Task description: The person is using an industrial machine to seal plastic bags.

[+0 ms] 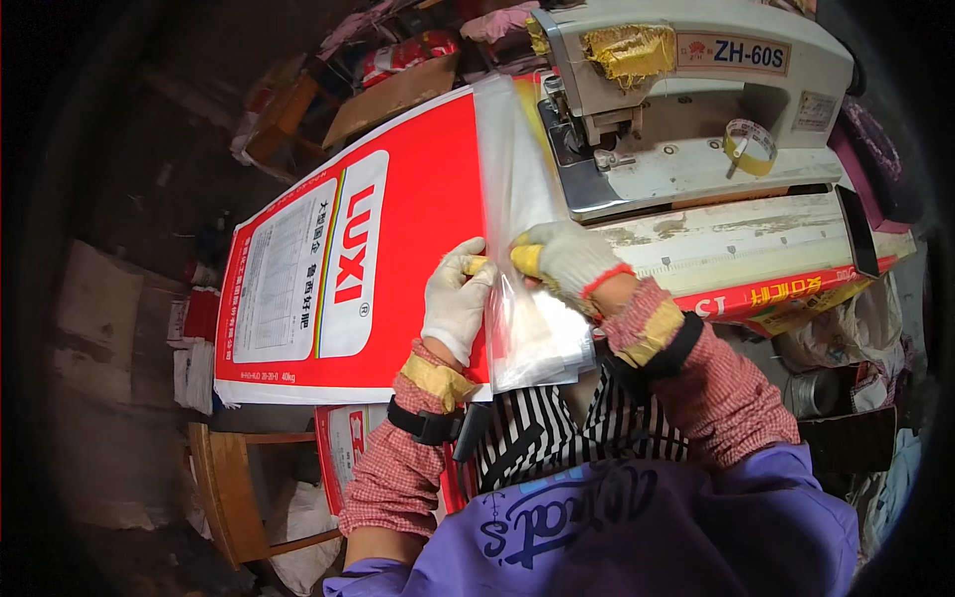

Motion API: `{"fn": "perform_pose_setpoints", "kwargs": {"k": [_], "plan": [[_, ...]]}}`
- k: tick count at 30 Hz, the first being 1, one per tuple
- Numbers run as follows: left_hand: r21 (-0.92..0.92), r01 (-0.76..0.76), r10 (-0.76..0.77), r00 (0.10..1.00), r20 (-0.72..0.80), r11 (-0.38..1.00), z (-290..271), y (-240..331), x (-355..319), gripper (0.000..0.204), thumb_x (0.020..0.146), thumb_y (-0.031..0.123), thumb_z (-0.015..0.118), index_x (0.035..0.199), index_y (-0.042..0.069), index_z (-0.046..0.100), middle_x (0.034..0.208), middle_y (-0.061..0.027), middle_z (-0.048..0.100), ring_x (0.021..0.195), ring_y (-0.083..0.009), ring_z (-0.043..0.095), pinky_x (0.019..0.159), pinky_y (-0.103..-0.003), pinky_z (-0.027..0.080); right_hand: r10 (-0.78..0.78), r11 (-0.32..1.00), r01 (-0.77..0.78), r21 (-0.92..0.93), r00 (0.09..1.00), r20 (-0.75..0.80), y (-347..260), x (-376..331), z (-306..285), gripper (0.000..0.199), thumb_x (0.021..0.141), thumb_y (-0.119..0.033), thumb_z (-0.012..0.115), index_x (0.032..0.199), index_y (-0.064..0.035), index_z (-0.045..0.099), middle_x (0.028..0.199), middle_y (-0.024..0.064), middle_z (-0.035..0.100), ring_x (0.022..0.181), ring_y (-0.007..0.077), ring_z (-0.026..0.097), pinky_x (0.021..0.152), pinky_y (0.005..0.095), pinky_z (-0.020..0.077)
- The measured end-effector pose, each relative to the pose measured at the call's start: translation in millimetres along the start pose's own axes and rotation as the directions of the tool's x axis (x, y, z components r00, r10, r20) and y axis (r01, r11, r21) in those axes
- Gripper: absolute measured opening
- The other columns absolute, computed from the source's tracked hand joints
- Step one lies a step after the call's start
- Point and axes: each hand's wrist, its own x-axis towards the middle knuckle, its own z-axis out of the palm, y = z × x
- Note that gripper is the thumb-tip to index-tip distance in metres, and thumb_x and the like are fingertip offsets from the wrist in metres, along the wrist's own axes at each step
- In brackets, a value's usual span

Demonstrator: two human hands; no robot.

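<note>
in the head view, left hand and right hand curl fingers at film along a red sack left of the machine; hidden tips leave any pinch impossible to tell. big red lettering is legible, small print blurs.

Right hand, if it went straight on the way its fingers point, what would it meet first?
The right hand would probably first meet the clear plastic film beside the red sack, with the left hand beyond. Depth is unclear, so it may already touch the film.
</note>
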Motion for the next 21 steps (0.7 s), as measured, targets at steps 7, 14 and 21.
{"fn": "perform_pose_setpoints", "kwargs": {"k": [7,14,21], "plan": [[-0.072,-0.111,0.098,0.98,-0.173,0.991,-64.7,32.6,-5.3,0.029,0.084,0.015,0.052,0.109,-0.002,0.051,0.09,-0.0044,0.056,0.079,-0.0095,0.052,0.073,-0.022,0.044,0.072,0.982,-0.05,0.181,0.99,-0.119,-0.1,-3.1,4.5,0.023,0.08,-0.019,0.051,0.09,0.0014,0.058,0.073,0.0124,0.06,0.061,0.0218,0.056,0.056,0.0318,0.0441],[0.798,-0.559,0.513,0.765,0.39,0.226,-22.4,-9.5,7.2,0.03,0.079,0.013,0.055,0.107,0.001,0.051,0.099,-0.0086,0.057,0.09,-0.0156,0.054,0.081,-0.028,0.043,-0.717,0.696,0.602,-0.391,0.564,-0.409,-56.3,-0.7,35.2,0.057,0.071,-0.032,0.061,0.117,-0.0016,0.046,0.121,0.0213,0.043,0.113,0.0336,0.041,0.094,0.0364,0.035],[-0.408,-0.176,0.218,0.974,0.058,0.896,-85.3,44.0,5.4,0.043,0.087,0.029,0.05,0.119,-0.001,0.045,0.118,-0.0121,0.049,0.107,-0.0199,0.049,0.093,-0.033,0.038,-0.479,0.762,0.537,-0.361,0.843,0.244,-1.0,-9.5,84.7,0.061,0.074,-0.046,0.054,0.112,0.0003,0.047,0.101,0.0221,0.055,0.097,0.033,0.052,0.08,0.038,0.042]]}}
